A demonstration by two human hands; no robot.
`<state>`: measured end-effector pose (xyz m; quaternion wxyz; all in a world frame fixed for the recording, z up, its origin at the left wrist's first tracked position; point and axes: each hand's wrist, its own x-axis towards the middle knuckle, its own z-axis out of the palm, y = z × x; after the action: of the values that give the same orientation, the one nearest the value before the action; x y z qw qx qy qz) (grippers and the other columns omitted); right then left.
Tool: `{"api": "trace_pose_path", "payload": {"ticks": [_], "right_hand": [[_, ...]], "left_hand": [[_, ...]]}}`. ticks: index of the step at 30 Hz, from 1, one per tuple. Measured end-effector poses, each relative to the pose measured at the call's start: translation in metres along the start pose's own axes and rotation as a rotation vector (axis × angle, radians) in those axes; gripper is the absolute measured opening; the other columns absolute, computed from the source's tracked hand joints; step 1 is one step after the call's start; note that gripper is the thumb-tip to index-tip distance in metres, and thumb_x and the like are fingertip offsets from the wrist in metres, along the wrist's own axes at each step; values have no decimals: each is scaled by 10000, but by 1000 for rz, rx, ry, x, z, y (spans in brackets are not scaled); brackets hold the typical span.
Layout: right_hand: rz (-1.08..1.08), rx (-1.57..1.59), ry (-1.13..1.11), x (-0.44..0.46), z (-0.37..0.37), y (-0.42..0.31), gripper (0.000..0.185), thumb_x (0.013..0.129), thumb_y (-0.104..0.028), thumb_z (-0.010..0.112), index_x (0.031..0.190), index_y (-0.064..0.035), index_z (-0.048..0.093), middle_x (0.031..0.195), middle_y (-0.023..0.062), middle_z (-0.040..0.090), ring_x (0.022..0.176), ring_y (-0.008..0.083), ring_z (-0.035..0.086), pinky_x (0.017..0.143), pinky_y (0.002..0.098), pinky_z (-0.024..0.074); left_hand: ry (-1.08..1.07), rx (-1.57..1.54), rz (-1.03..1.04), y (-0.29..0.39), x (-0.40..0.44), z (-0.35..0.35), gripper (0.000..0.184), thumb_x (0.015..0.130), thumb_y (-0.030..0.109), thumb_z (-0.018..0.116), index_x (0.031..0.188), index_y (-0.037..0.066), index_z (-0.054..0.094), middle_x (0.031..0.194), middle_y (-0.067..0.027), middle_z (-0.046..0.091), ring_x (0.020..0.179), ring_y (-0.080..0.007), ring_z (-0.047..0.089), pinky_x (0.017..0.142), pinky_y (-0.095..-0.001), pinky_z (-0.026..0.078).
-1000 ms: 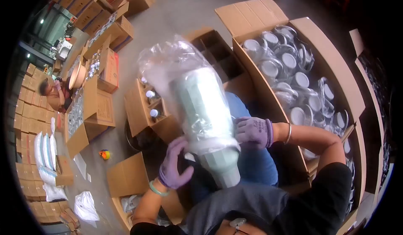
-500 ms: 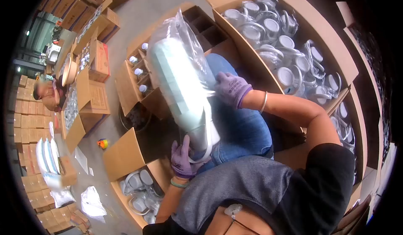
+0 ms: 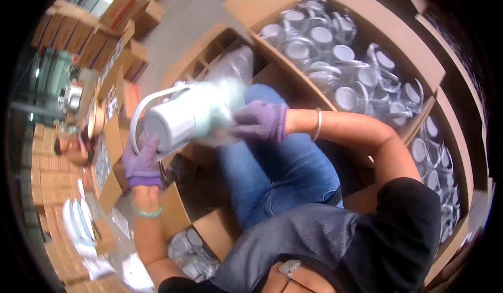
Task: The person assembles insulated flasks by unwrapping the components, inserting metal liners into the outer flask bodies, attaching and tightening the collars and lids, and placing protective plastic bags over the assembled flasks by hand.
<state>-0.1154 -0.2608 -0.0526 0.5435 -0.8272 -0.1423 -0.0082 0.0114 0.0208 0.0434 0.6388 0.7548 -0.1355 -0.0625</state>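
A pale green bottle (image 3: pixel 201 112) with a white cap and a curved white handle lies nearly sideways above the lap, its cap towards the left. Clear plastic wrap (image 3: pixel 230 70) trails from its far end. My left hand (image 3: pixel 142 162), in a purple glove, grips the cap end beside the handle. At the bottle's other end is my right hand (image 3: pixel 260 120), gloved too, with fingers curled against the wrapped body; motion blurs its fingertips.
On the right, a large carton (image 3: pixel 387 13) holds several plastic-wrapped lids with handles. A smaller carton (image 3: pixel 175 209) with similar lids stands at lower left. Beyond the bottle is a divided carton (image 3: pixel 220 34). A co-worker (image 3: pixel 73 149) is at far left among stacked boxes.
The bottle has turned from cap-down to nearly sideways, cap to the left. My left hand has moved up and left with it; my right hand has come down and left onto the wrapped end.
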Motion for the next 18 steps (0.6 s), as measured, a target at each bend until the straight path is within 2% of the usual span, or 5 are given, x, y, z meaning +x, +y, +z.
{"api": "trace_pose_path", "payload": {"ticks": [4, 8, 11, 16, 18], "right_hand": [[-307, 439, 384, 11, -25, -41, 248, 925, -240, 599, 842, -6, 600, 703, 9, 586, 676, 58, 516, 591, 264, 443], [-489, 592, 651, -6, -30, -58, 212, 925, -201, 587, 1011, -9, 612, 902, 73, 601, 848, 151, 594, 723, 294, 473], [-598, 116, 865, -19, -44, -39, 253, 837, -146, 669, 1068, -47, 639, 1159, 190, 525, 1056, 348, 513, 929, 421, 403], [-388, -481, 1202, -54, -99, -32, 240, 719, -188, 786, 941, -146, 705, 1413, 236, 306, 1261, 418, 354, 1018, 499, 324], [-550, -554, 1203, -48, -128, -29, 277, 697, -190, 789, 953, -150, 692, 1378, 241, 329, 1219, 417, 391, 1002, 479, 351]], "left_hand": [[-238, 448, 146, 59, 47, 52, 510, 811, 63, 710, 1278, -23, 525, 1158, -115, 620, 973, -189, 630, 855, -297, 521], [-470, 457, 557, 140, 96, 124, 349, 863, 202, 685, 1132, -6, 608, 1001, -89, 656, 903, -146, 606, 819, -270, 479], [-690, 668, 736, 189, 116, 184, 315, 887, 215, 652, 1127, 14, 621, 1018, -84, 654, 949, -163, 604, 877, -302, 469], [-1076, 873, 777, 220, 127, 253, 344, 788, 118, 666, 1109, 6, 619, 1004, -81, 649, 941, -162, 612, 885, -305, 479], [-1262, 873, 752, 217, 113, 273, 359, 744, 105, 678, 1085, 7, 623, 973, -87, 647, 914, -161, 613, 887, -314, 485]]}}
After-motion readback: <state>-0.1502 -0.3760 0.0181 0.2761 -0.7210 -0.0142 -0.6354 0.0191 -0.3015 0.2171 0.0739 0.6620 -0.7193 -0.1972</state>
